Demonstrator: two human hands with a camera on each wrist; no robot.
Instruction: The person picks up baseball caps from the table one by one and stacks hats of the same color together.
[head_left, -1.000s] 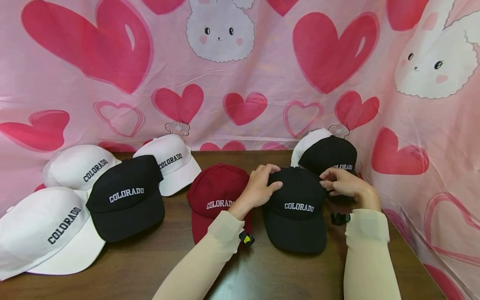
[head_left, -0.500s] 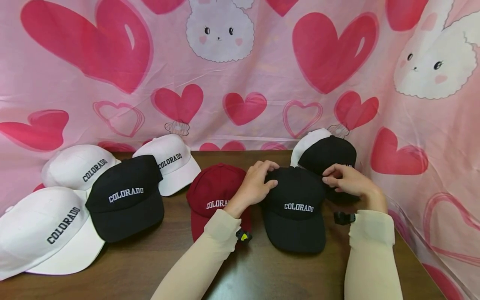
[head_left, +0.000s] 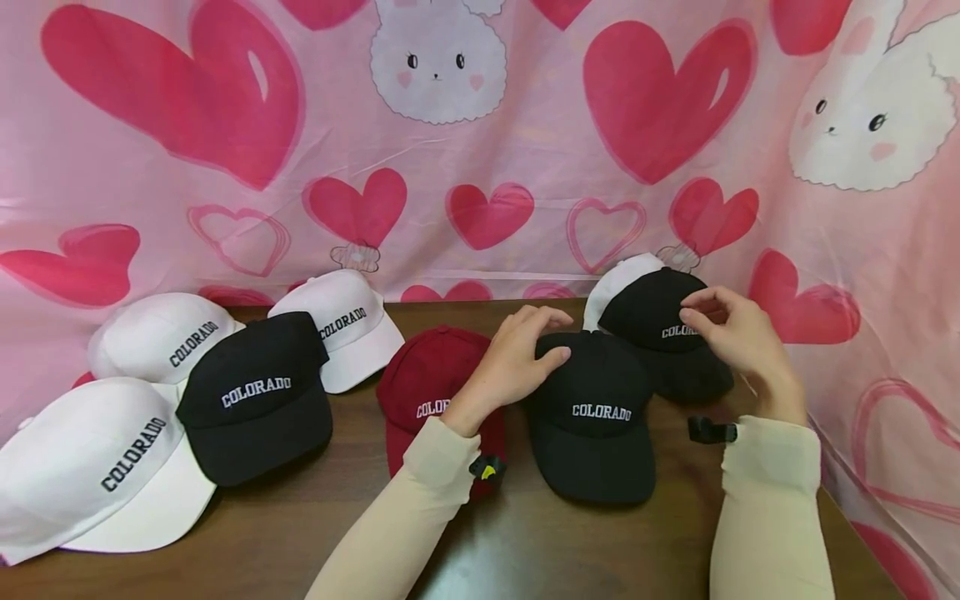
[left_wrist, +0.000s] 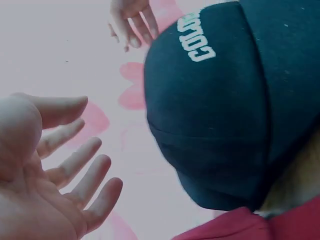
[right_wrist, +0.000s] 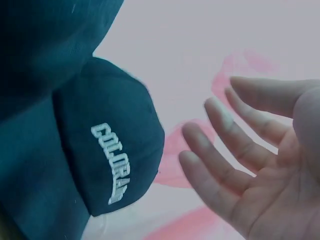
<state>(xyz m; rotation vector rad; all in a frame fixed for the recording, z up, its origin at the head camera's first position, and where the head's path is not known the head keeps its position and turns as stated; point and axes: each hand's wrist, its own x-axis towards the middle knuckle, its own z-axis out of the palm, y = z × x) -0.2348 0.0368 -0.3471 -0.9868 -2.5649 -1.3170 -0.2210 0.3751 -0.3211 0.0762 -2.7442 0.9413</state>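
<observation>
Hovering empty-handed near the front black cap (head_left: 592, 385)

Between the 2 hands sits that cap, brim toward the person, on the wooden table (head_left: 517, 550). The left hand (head_left: 516, 354) is by its crown's left side, fingers loosely parted, holding nothing; the left wrist view shows a gap between them and the black crown there. The right hand (head_left: 742, 333) is well apart from the left, loosely curved and empty, in front of the rear black cap (head_left: 637, 312), hiding part of its lettering. A white cap (head_left: 618, 279) peeks out behind.

Under the left wrist lies the red cap (head_left: 438, 367), which looks like the likeliest trouble: a low pull-back could let the dark wrist device (head_left: 489, 468) catch its brim and drag it askew. To the right hand's left, the 2 nearby black caps overlap in view; whether they touch I cannot tell, but if so, a nudge to either would probably shift both. Well left of the left hand, 3 other white caps (head_left: 146, 333) and another black cap (head_left: 255, 358) crowd together, so a wide sweep that way might disarrange them
</observation>
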